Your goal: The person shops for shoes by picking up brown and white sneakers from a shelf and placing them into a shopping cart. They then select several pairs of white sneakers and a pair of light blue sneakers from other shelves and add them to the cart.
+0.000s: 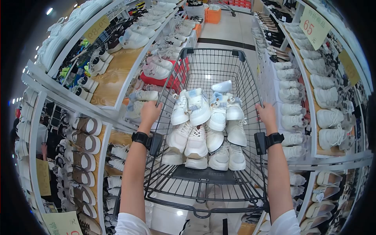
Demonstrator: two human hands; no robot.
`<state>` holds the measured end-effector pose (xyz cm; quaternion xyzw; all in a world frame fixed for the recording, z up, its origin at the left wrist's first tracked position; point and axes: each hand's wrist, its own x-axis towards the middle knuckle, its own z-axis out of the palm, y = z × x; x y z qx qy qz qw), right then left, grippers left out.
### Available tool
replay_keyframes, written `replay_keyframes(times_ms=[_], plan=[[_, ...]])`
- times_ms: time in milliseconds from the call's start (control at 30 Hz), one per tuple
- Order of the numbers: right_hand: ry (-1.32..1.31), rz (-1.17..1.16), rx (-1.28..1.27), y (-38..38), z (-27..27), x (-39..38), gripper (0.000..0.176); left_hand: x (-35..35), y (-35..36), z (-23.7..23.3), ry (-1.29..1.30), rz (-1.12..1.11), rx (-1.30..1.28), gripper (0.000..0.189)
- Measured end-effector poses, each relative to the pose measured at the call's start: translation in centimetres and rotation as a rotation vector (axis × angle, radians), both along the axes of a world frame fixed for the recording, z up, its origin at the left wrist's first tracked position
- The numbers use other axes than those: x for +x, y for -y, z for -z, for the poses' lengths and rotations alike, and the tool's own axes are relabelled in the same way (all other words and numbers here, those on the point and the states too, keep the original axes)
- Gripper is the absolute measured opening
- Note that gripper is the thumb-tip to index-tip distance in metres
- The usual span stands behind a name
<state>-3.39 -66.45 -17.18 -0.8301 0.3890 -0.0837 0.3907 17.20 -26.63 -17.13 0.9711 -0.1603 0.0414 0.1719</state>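
Note:
A dark wire shopping cart [207,178] stands in front of me, with several pale shoes [196,143] piled inside, some marked with light blue. My left hand [150,112] is closed on the cart's left side rim. On the opposite rim, my right hand [267,114] is closed too, its fingers partly hidden by the wire side. Both wrists wear black bands. A small white and blue object [222,86] lies beyond the shoes in the cart.
Shoe racks line both sides, the left shelf [111,84] and the right shelf [313,105] close to the cart. A red box [154,79] sits left of it. The tiled aisle floor [227,33] runs ahead, past an orange bin [212,15].

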Motion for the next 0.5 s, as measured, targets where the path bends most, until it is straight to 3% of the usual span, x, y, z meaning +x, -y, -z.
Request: replay_keyframes(times_ms=[67,300,367,500], plan=[[-0.034,-0.011,-0.155,0.4,0.5,0.6,0.03,0.1,0.3,-0.7,0.035,0.004,0.025,0.031],[-0.069,-0.004,-0.334,-0.4,0.2,2.6,0.035,3.3,0.2,-0.1,-0.023,-0.016,0.046,0.033],[-0.044,-0.007,-0.634,-1.0,0.0,3.2,0.035,4.1,0.4,-0.3,-0.058,-0.007,0.065,0.031],[-0.176,-0.028,-0.617,-2.0,-2.1,5.6,0.036,6.2,0.9,-1.2,-0.087,-0.028,0.045,0.03]])
